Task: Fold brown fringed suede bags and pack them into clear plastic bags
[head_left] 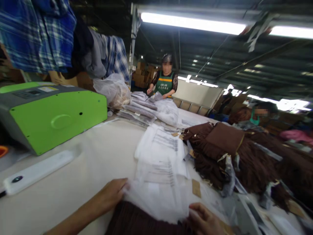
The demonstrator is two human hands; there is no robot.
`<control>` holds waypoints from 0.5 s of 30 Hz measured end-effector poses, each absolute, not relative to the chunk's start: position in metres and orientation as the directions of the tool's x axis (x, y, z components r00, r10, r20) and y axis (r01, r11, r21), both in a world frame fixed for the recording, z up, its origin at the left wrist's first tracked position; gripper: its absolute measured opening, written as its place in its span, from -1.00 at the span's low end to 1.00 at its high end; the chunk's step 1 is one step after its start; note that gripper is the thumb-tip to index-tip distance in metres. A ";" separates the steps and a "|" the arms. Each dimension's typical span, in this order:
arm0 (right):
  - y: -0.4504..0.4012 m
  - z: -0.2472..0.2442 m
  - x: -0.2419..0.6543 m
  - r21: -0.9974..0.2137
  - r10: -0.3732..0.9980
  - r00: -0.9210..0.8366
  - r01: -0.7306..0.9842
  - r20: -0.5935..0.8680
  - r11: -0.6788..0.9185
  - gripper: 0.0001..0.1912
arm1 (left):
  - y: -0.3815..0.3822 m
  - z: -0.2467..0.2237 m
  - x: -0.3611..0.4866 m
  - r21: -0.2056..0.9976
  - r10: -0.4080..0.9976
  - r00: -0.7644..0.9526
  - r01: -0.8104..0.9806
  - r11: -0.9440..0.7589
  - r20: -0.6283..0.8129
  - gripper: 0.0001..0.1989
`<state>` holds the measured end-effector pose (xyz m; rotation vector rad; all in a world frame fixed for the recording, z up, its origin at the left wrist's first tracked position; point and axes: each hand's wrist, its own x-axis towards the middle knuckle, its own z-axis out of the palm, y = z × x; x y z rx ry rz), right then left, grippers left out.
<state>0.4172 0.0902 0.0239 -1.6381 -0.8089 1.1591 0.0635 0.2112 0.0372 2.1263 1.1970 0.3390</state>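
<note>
A translucent white plastic bag (156, 200) is stretched between my two hands. My left hand (116, 192) pinches its left edge, fingers closed. At its lower right edge, my right hand (202, 217) has its fingers curled on the plastic. Dark brown fringed fabric (137, 222) lies under the near edge of the bag, at the bottom of the view. Beyond it, a stack of printed clear bags (161, 147) rests on the table (107, 150). Brown fringed bags (227, 140) with tags are heaped to the right.
A green and grey machine (73, 114) stands at the left, with a white handheld device (39, 171) before it. Packed items (139, 111) are piled farther back. Across the table a person in a green apron (165, 85) handles packages. Plaid shirts (41, 36) hang upper left.
</note>
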 end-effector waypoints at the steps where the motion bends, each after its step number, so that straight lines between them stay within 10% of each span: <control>1: 0.087 0.032 0.414 -0.931 0.886 0.326 0.041 -0.331 -0.363 -0.62 | 0.208 0.047 0.065 0.648 0.835 0.534 0.684 -0.335 -0.131 -0.66; 15: 0.068 0.058 0.416 -0.742 0.897 0.330 0.512 -0.294 -0.432 -0.67 | 0.176 0.058 0.062 0.654 0.852 0.499 0.700 -0.287 -0.161 -0.60</control>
